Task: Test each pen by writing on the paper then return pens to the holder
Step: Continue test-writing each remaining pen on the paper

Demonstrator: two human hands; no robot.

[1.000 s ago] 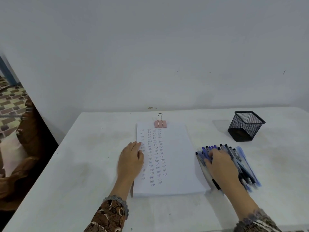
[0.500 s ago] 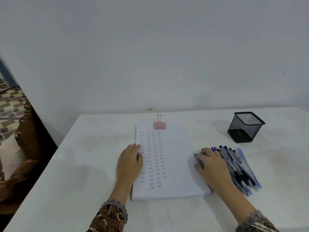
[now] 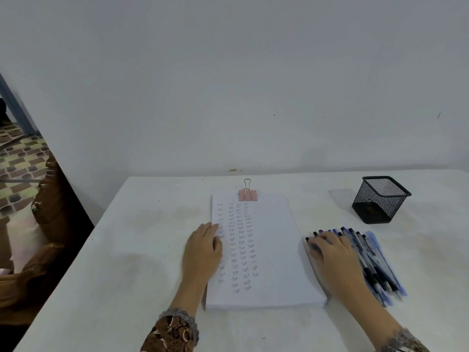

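Note:
A white stack of paper (image 3: 274, 250), filled with columns of small handwritten words, lies in the middle of the table under a pink binder clip (image 3: 248, 194). My left hand (image 3: 203, 250) rests flat on the paper's left edge. Right of the paper lies a pile of several blue and black pens (image 3: 373, 262). My right hand (image 3: 332, 257) lies on the left part of that pile, fingers spread over the pens; whether it grips one is hidden. A black mesh pen holder (image 3: 380, 199) stands behind the pens and looks to hold none.
The white table (image 3: 142, 250) meets a plain wall at the back. Off its left edge are brown furniture (image 3: 48, 199) and a tiled floor (image 3: 17, 158).
My right hand has slid left across the pen pile toward the pens nearest the paper. My left hand has stayed on the paper.

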